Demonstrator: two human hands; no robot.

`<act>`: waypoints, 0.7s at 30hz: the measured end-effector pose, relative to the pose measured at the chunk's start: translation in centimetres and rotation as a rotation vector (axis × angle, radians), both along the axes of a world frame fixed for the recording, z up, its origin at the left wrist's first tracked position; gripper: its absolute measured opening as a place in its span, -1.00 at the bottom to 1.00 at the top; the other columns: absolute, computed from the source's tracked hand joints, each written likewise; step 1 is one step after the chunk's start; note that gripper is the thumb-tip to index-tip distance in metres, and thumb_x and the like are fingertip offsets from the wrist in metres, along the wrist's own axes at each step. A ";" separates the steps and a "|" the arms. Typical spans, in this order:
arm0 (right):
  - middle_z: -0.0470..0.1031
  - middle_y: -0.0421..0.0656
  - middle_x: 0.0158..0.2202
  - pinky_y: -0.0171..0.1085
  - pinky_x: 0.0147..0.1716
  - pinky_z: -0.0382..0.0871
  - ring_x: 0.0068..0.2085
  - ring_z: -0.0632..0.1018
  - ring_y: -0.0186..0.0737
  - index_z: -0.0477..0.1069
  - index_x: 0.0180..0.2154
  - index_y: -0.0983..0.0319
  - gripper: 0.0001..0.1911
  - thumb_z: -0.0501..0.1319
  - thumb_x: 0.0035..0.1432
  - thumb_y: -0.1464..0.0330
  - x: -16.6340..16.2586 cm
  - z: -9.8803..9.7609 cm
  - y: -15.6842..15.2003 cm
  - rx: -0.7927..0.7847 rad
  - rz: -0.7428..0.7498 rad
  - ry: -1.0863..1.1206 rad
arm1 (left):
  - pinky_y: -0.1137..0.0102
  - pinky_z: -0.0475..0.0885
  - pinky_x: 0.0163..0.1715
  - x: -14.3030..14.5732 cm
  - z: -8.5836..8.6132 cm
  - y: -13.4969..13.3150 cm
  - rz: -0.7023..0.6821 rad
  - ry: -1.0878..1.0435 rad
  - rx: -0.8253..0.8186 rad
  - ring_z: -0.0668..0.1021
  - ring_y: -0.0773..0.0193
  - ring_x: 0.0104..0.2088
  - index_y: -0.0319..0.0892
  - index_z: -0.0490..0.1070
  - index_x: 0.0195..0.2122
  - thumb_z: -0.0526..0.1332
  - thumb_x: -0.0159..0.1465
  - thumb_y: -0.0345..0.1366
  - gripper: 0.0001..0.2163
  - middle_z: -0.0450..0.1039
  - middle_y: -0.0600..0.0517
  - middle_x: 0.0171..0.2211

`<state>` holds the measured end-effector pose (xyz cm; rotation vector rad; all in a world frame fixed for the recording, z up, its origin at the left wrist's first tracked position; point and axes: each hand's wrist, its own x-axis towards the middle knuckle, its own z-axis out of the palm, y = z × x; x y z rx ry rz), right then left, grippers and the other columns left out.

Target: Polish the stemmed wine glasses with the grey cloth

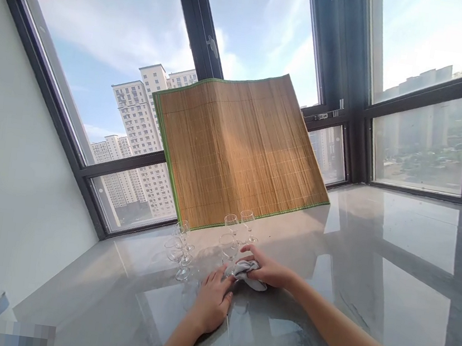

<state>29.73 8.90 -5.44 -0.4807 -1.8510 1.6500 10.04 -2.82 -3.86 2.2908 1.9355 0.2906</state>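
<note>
The right hand (267, 270) is closed around a crumpled grey cloth (244, 272) bunched on the glossy marble counter (391, 271). The left hand (212, 300) lies open with its fingertips touching the cloth's edge. Clear stemmed glasses (228, 245) stand just behind, before a propped bamboo mat (238, 146).

Your hands: cloth (249, 273) between them on the counter (392, 260). Wine glasses (206, 240) cluster at eleven to twelve o'clock; bamboo mat (237, 151) leans on the window (115, 46) behind them.
</note>
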 end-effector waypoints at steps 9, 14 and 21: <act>0.47 -0.20 -0.20 -0.35 -0.42 0.26 -0.34 0.49 -0.28 0.14 -0.03 0.12 -0.40 0.24 -0.17 0.42 0.0 0.1 0.2 0.027 -0.162 0.007 | 0.20 0.04 0.31 -1.1 -0.7 0.8 0.093 0.041 0.064 0.17 0.12 0.31 0.00 0.19 0.30 -0.03 0.29 -0.09 -0.46 0.17 0.08 0.32; 0.51 -0.18 -0.22 -0.30 -0.34 0.30 -0.29 0.52 -0.22 0.14 -0.05 0.11 -0.43 0.23 -0.16 0.45 0.9 -0.3 1.5 0.086 -0.421 -0.020 | 0.08 -0.01 0.30 -3.4 -1.1 3.3 0.317 0.116 0.003 0.10 0.06 0.35 -0.07 0.05 0.37 -0.11 0.32 -0.04 -0.41 0.02 0.00 0.39; 0.53 -0.16 -0.16 -0.25 -0.23 0.34 -0.24 0.54 -0.18 0.14 -0.05 0.11 -0.48 0.19 -0.10 0.46 1.9 -1.0 2.7 0.185 -0.574 -0.076 | 0.11 -0.07 0.32 -5.2 -1.4 8.6 0.454 0.133 0.025 0.07 0.09 0.37 -0.11 0.08 0.34 -0.11 0.33 0.00 -0.42 0.00 -0.10 0.39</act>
